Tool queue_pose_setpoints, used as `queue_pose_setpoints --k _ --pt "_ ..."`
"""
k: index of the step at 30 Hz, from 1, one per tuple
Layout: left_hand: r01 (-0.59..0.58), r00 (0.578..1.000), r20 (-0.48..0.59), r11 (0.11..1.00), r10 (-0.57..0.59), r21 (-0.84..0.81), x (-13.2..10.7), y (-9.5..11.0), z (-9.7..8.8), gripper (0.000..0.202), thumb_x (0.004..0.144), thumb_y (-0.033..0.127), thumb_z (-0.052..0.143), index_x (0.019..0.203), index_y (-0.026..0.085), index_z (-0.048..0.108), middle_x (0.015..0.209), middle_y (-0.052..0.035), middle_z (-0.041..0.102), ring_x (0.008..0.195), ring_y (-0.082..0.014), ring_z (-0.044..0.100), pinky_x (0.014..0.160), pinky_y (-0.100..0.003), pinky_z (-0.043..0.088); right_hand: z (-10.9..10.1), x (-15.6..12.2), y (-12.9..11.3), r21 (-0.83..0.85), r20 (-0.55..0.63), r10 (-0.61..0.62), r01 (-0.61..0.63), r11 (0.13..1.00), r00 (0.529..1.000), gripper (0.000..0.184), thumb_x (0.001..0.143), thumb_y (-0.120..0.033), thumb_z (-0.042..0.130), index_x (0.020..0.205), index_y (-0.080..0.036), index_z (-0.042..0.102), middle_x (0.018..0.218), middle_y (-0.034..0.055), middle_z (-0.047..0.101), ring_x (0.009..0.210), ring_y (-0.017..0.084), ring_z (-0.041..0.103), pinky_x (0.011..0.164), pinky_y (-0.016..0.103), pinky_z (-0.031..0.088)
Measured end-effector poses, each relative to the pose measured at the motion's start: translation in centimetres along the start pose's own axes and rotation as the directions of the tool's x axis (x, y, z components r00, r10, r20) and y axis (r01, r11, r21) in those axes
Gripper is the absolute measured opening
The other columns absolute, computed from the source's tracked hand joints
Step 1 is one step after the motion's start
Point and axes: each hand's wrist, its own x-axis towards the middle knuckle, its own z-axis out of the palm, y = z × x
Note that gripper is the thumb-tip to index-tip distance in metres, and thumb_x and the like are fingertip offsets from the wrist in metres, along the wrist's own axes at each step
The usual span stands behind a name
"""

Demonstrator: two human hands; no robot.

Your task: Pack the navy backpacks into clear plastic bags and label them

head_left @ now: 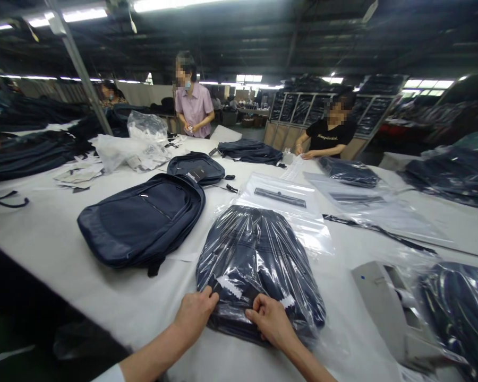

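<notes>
A navy backpack in a clear plastic bag (258,260) lies on the white table (56,239) right in front of me. My left hand (194,313) and my right hand (271,320) both pinch the bag's near edge, fingers closed on the plastic by a white zigzag strip. An unbagged navy backpack (143,220) lies flat to the left of the bagged one, apart from both hands.
A smaller navy bag (196,167) and empty plastic bags (281,197) lie further back. A grey device (386,302) and another bagged backpack (462,313) sit at the right. Two people stand at the table's far side; stacks of dark bags line both sides.
</notes>
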Motion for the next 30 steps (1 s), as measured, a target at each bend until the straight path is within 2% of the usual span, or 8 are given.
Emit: queue_pose_setpoints --k 6,11,15,19,23,26,28,30 --pt "-0.025 1.000 -0.009 0.998 0.025 -0.049 -0.4 -0.9 1.7 0.033 0.085 0.002 0.031 0.090 0.021 0.058 0.108 -0.0079 0.057 0.073 -0.0201 0.064 0.060 -0.032 0.046 0.0 0.1 0.3 0.004 0.012 -0.004 0.004 1.000 1.000 0.014 0.074 -0.025 0.060 0.068 -0.022 0.048 0.042 -0.0076 0.055 0.038 0.012 0.055 0.042 0.021 0.035" --pt "0.036 0.993 -0.089 0.922 -0.075 -0.386 -0.9 -1.5 1.9 0.012 0.085 0.017 0.044 0.082 0.018 0.056 0.100 -0.0055 0.052 0.074 -0.0156 0.058 0.069 -0.031 0.045 -0.1 0.2 0.4 0.026 0.037 0.011 -0.012 1.000 0.999 0.014 0.073 -0.027 0.062 0.069 -0.021 0.050 0.044 -0.0062 0.058 0.037 0.012 0.055 0.040 0.020 0.035" --pt "0.098 0.984 -0.060 0.795 -0.167 -0.599 -0.3 -2.1 2.0 0.037 0.082 0.049 0.053 0.067 0.016 0.056 0.087 -0.0031 0.050 0.074 -0.0165 0.056 0.073 -0.032 0.045 -0.3 0.6 0.4 0.161 0.105 0.085 -0.101 0.982 0.991 0.014 0.073 -0.022 0.063 0.070 -0.020 0.050 0.045 -0.0063 0.058 0.036 0.011 0.055 0.037 0.018 0.035" --pt "0.122 0.980 -0.038 0.734 -0.197 -0.668 0.4 -2.8 2.3 0.035 0.075 0.048 0.061 0.061 0.016 0.057 0.084 -0.0026 0.053 0.076 -0.0174 0.056 0.073 -0.031 0.045 -0.6 1.3 0.4 0.270 0.208 0.150 -0.204 0.941 0.967 0.013 0.080 -0.027 0.058 0.074 -0.019 0.049 0.050 -0.0027 0.062 0.041 0.014 0.060 0.038 0.019 0.041" --pt "0.113 0.982 -0.044 0.750 -0.186 -0.652 0.3 -3.1 3.1 0.038 0.073 0.052 0.060 0.061 0.016 0.058 0.078 -0.0029 0.056 0.071 -0.0185 0.056 0.067 -0.030 0.044 -1.4 0.5 -0.2 0.422 0.239 0.149 -0.241 0.874 0.960 0.025 0.083 -0.042 0.057 0.087 -0.017 0.055 0.069 0.0049 0.070 0.062 0.017 0.069 0.051 0.026 0.054" --pt "0.105 0.985 -0.043 0.786 -0.165 -0.609 0.4 -3.5 4.7 0.043 0.074 0.058 0.056 0.061 0.017 0.059 0.073 -0.0030 0.057 0.070 -0.0211 0.057 0.067 -0.032 0.042 -4.1 -0.8 0.1 0.559 0.114 0.101 -0.148 0.816 0.988 0.043 0.077 -0.050 0.063 0.107 -0.021 0.056 0.108 0.0082 0.068 0.095 0.018 0.067 0.073 0.030 0.057" --pt "0.096 0.990 -0.030 0.813 -0.138 -0.575 0.9 -4.0 6.1 0.048 0.074 0.063 0.054 0.059 0.018 0.059 0.071 -0.0028 0.055 0.070 -0.0224 0.057 0.067 -0.032 0.042 -8.1 -2.0 1.5 0.583 -0.091 0.115 -0.041 0.811 0.989 0.054 0.072 -0.055 0.065 0.114 -0.023 0.054 0.117 0.0074 0.065 0.102 0.019 0.065 0.079 0.031 0.056" --pt "0.091 0.992 -0.023 0.814 -0.127 -0.573 1.5 -4.6 7.2 0.052 0.073 0.068 0.052 0.059 0.018 0.058 0.071 -0.0025 0.055 0.070 -0.0233 0.058 0.067 -0.032 0.041 -13.6 -4.4 4.1 0.502 -0.388 0.196 0.028 0.864 0.901 0.062 0.069 -0.061 0.062 0.115 -0.020 0.056 0.109 0.0087 0.068 0.095 0.022 0.066 0.079 0.034 0.055"
